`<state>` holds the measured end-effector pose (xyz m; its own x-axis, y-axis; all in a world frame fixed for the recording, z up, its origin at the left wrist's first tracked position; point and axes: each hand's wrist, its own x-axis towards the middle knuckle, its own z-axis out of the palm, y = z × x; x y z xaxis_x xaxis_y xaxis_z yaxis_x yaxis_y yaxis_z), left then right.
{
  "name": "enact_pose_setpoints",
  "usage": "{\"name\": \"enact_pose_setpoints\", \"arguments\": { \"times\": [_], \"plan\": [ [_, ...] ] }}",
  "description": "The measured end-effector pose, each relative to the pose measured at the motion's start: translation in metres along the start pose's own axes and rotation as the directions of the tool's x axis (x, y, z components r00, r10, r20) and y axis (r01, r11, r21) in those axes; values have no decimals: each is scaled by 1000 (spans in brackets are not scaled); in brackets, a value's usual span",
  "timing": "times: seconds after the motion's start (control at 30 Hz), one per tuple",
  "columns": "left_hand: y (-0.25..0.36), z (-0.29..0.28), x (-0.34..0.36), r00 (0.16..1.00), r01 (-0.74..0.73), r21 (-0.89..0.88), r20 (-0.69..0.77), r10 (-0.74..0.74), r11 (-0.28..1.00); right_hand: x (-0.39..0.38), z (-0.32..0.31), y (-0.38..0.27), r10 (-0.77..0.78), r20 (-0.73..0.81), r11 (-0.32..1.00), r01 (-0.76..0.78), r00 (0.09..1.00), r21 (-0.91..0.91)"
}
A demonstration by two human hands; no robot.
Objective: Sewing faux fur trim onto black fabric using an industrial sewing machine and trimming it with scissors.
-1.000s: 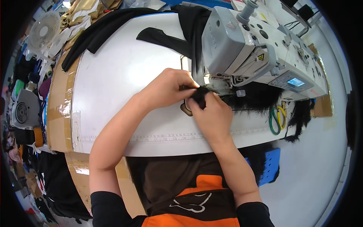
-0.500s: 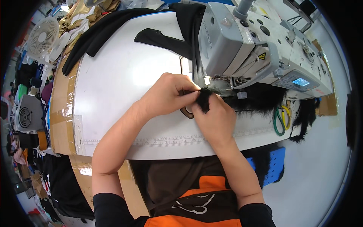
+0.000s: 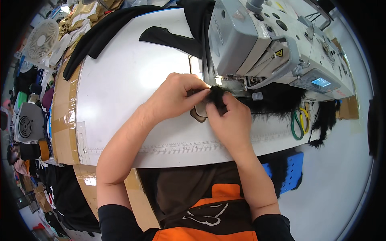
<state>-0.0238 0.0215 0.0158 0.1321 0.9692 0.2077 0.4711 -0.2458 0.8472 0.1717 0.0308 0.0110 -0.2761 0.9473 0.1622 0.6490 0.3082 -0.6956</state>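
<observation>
A grey and white sewing machine [image 3: 237, 44] stands at the right of the white table [image 3: 116, 104], its lit needle area close to my fingers. Black furry fabric [image 3: 217, 95] bunches up between my hands just in front of the presser foot. My left hand [image 3: 177, 94] pinches its left edge between thumb and fingertips. From the right, my right hand [image 3: 232, 120] grips the same fur, thumb and forefinger closed on it. More black fur [image 3: 277, 99] lies along the machine's base to the right.
Black cloth [image 3: 173, 42] lies across the table's far side and hangs over its back left. Green and yellow-handled scissors [image 3: 298, 123] rest at the right edge, beside a hanging fur strip [image 3: 323, 122]. A printed ruler [image 3: 177, 148] runs along the near edge. A fan [image 3: 41, 39] stands far left.
My right hand's fingers have shifted slightly on the fur, opening a little gap between thumb and forefinger. My left hand keeps its pinch. The whole view has shifted slightly.
</observation>
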Motion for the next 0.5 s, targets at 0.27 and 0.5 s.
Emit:
{"name": "enact_pose_setpoints", "arguments": {
  "times": [0.27,0.5],
  "plan": [
    [-7,1,0,994,-111,103,36,108,988,7,-10,7,-36,122,999,34,992,21],
    [-12,4,2,978,-203,247,1,209,947,6,-4,10,-109,29,994,108,994,15]
  ]
}}
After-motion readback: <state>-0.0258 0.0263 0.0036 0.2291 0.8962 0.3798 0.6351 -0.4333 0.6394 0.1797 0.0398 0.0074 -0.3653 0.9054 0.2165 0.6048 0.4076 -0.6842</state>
